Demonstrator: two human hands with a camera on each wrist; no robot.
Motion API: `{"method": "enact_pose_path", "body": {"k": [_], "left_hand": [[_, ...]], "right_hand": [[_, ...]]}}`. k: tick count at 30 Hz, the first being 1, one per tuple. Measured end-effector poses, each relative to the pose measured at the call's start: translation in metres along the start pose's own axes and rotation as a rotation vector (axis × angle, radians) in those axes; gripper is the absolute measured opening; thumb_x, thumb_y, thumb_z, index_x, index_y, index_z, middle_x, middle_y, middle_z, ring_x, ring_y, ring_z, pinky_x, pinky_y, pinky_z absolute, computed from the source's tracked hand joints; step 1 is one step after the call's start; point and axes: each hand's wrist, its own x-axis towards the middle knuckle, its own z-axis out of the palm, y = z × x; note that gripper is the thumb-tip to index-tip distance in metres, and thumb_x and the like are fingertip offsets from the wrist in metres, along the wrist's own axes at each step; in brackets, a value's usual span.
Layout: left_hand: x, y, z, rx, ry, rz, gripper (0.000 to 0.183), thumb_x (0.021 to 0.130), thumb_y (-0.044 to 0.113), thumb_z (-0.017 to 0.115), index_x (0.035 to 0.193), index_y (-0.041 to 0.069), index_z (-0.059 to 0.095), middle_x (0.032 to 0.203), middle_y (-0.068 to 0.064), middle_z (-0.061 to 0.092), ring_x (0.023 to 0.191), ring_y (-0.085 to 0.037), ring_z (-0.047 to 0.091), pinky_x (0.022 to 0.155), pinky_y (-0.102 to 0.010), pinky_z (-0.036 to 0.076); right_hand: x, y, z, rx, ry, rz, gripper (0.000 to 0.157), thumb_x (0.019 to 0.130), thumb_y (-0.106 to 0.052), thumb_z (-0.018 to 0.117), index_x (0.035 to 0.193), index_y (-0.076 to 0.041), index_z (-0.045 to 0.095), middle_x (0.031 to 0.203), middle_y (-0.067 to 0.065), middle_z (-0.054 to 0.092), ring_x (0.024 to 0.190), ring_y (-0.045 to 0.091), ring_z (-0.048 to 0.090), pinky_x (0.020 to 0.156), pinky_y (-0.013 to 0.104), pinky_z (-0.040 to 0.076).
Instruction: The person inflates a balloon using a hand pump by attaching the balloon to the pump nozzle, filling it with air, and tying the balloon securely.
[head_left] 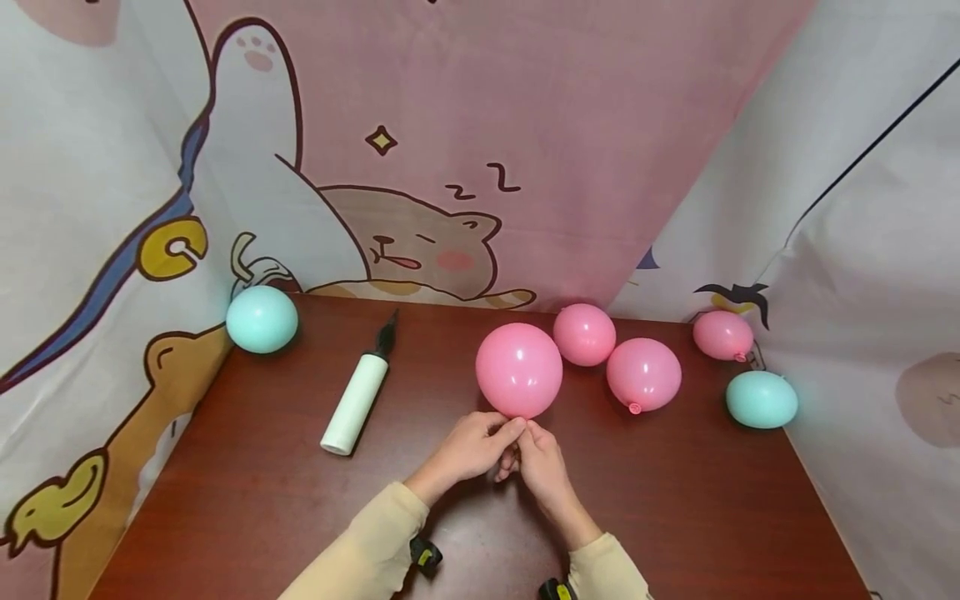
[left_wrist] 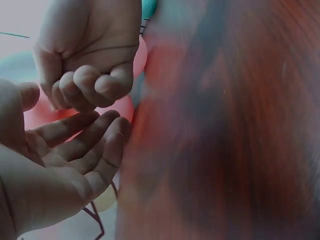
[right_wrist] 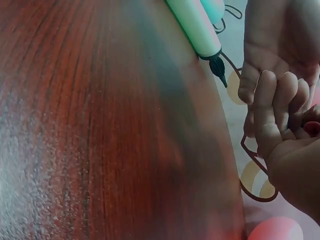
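A round, inflated pink balloon (head_left: 519, 371) stands up from both hands, its neck downward. My left hand (head_left: 474, 446) pinches at the neck with thumb and forefinger. From the other side, my right hand (head_left: 545, 468) pinches the same spot, the two thumbs nearly meeting. The fingers mostly hide the neck; its rolled red lip (right_wrist: 312, 128) peeks out among the right hand's fingers in the right wrist view. In the left wrist view, the left hand's other fingers (left_wrist: 107, 160) are loosely bent below the right hand's curled ones.
A white hand pump (head_left: 356, 403) with a black nozzle lies left of the hands. Two pink balloons (head_left: 643, 374) sit close on the right. Farther right are a smaller pink balloon (head_left: 723, 335) and a mint balloon (head_left: 761, 399). Another mint balloon (head_left: 262, 319) rests at the back left corner.
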Motion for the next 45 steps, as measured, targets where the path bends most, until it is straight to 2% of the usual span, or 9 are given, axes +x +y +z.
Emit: {"method": "enact_pose_path", "body": {"k": [7,12,19,24,26,32,35,38,45], "left_hand": [[-0.002,-0.004,0.009,-0.331,0.039,-0.106,0.037,0.1,0.032,0.067,0.077,0.004,0.07,0.049,-0.005,0.058,0.046,-0.036,0.063,0.047,-0.034,0.05],[-0.005,-0.004,0.014,-0.446,0.133,-0.151,0.038,0.098,0.023,0.071,0.069,-0.002,0.069,0.044,-0.005,0.053,0.036,-0.018,0.053,0.042,-0.034,0.047],[-0.004,-0.001,0.02,-0.585,0.271,-0.101,0.015,0.095,0.0,0.064,0.086,-0.007,0.075,0.051,-0.013,0.062,0.035,-0.011,0.054,0.035,-0.028,0.045],[-0.002,-0.001,0.015,-0.288,0.387,-0.016,0.014,0.091,0.002,0.07,0.08,0.0,0.078,0.065,-0.007,0.072,0.053,-0.002,0.062,0.052,-0.021,0.051],[-0.002,-0.001,0.013,-0.173,0.414,0.012,0.016,0.09,0.001,0.071,0.075,0.003,0.077,0.06,-0.003,0.069,0.052,-0.001,0.06,0.05,-0.021,0.048],[0.001,-0.002,0.01,0.104,0.437,0.138,0.025,0.086,0.003,0.074,0.063,0.011,0.068,0.05,0.009,0.053,0.05,-0.001,0.043,0.048,-0.018,0.036],[0.002,0.003,0.004,0.149,0.417,0.184,0.033,0.087,0.004,0.073,0.058,0.013,0.058,0.051,0.011,0.043,0.051,-0.003,0.038,0.047,-0.018,0.032],[0.003,0.009,-0.002,0.188,0.367,0.211,0.038,0.089,0.004,0.07,0.058,0.015,0.052,0.053,0.013,0.038,0.051,-0.002,0.037,0.047,-0.018,0.029],[0.001,0.014,-0.005,0.237,0.291,0.275,0.028,0.085,-0.006,0.061,0.064,0.012,0.059,0.051,0.009,0.047,0.051,-0.002,0.042,0.049,-0.017,0.034]], "right_hand": [[-0.002,0.004,0.002,-0.243,-0.091,-0.041,0.039,0.112,-0.017,0.041,0.083,0.004,0.057,0.06,0.007,0.057,0.048,0.016,0.06,0.055,0.037,0.057],[-0.002,0.003,0.003,-0.331,-0.125,-0.084,0.039,0.112,-0.02,0.043,0.083,0.001,0.058,0.06,0.008,0.058,0.049,0.023,0.062,0.053,0.04,0.056],[-0.005,0.002,0.004,-0.385,-0.272,-0.151,0.036,0.11,-0.011,0.042,0.082,0.002,0.06,0.061,0.013,0.062,0.05,0.024,0.064,0.054,0.043,0.057],[-0.011,-0.006,-0.001,-0.479,-0.363,-0.2,0.036,0.11,-0.013,0.046,0.081,0.0,0.064,0.065,0.012,0.067,0.051,0.016,0.063,0.051,0.036,0.054],[-0.014,-0.01,-0.003,-0.539,-0.378,-0.252,0.033,0.108,-0.011,0.051,0.079,-0.003,0.064,0.066,0.01,0.068,0.051,0.012,0.061,0.049,0.029,0.051],[-0.021,-0.023,-0.004,-0.69,-0.226,-0.635,0.027,0.093,0.003,0.063,0.073,-0.015,0.059,0.064,-0.007,0.06,0.055,-0.002,0.05,0.051,0.015,0.043],[-0.021,-0.025,-0.003,-0.678,-0.134,-0.846,0.027,0.086,0.009,0.065,0.076,-0.015,0.06,0.066,-0.008,0.058,0.059,-0.001,0.049,0.053,0.013,0.042],[-0.018,-0.026,-0.004,-0.626,-0.077,-0.97,0.021,0.085,0.01,0.066,0.084,-0.011,0.063,0.072,-0.004,0.06,0.063,0.003,0.052,0.058,0.014,0.043],[-0.01,-0.039,-0.006,-0.487,-0.072,-1.047,0.028,0.085,0.016,0.061,0.108,0.001,0.066,0.106,0.014,0.068,0.087,0.021,0.064,0.074,0.021,0.052]]}}
